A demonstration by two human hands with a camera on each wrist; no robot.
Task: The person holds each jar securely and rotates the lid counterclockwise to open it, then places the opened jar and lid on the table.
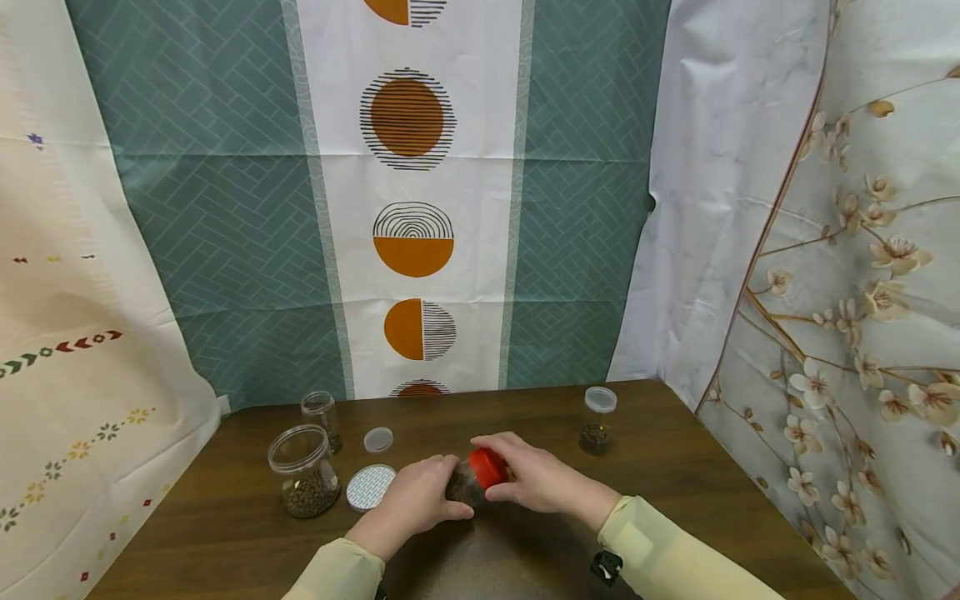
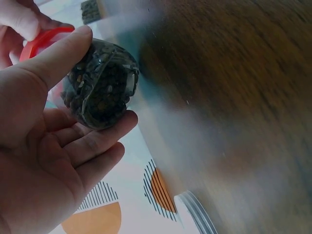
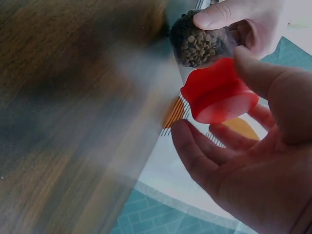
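Note:
A small clear jar of dark brown pellets (image 1: 463,486), with a red lid (image 1: 488,468), is tilted over the table between my hands. My left hand (image 1: 417,497) holds the jar's body; in the left wrist view the thumb lies along one side and the fingers support the other. From the right, my right hand (image 1: 534,475) grips the red lid, its thumb on one side and fingers around the other. The right wrist view shows the lid's scalloped red rim (image 3: 219,92) on the jar, with the pellets (image 3: 197,46) gathered at the far end.
On the left stand a wide open jar (image 1: 309,483) of pellets and a slimmer jar (image 1: 321,410) behind it. A white patterned lid (image 1: 371,487) and a small clear lid (image 1: 378,439) lie nearby. A capped jar (image 1: 597,421) stands back right. Curtains surround the wooden table (image 1: 697,483).

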